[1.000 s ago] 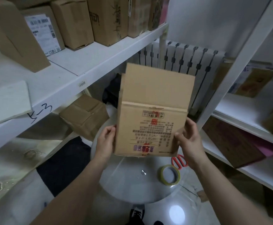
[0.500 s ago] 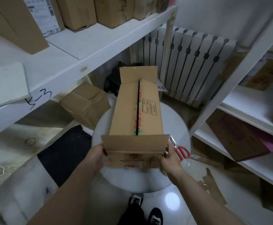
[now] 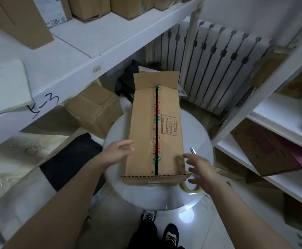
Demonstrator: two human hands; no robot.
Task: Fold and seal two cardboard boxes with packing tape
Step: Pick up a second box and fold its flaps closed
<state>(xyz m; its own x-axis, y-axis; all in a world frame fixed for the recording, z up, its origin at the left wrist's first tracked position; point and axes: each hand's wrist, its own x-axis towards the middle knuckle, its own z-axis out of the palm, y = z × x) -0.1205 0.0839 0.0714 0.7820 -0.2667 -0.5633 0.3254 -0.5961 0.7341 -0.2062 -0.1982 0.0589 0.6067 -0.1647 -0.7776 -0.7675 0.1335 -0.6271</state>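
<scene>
Cardboard box (image 3: 157, 133) lies lengthwise on the round white desk (image 3: 117, 187), its top flaps meeting along a dark seam, the far flap at 12 o'clock standing up. My left hand (image 3: 117, 152), fingers spread and holding nothing, sits at the box's 9 o'clock edge; whether it touches the cardboard I cannot tell. My right hand (image 3: 201, 168) hovers with loose, empty fingers just off the 3 o'clock corner. Tape roll (image 3: 191, 188) at 4 o'clock is mostly hidden under that hand. Of the scissors (image 3: 193, 150) only the blade tips show. Motion blur softens the shelf (image 3: 279, 112) at 3 o'clock.
</scene>
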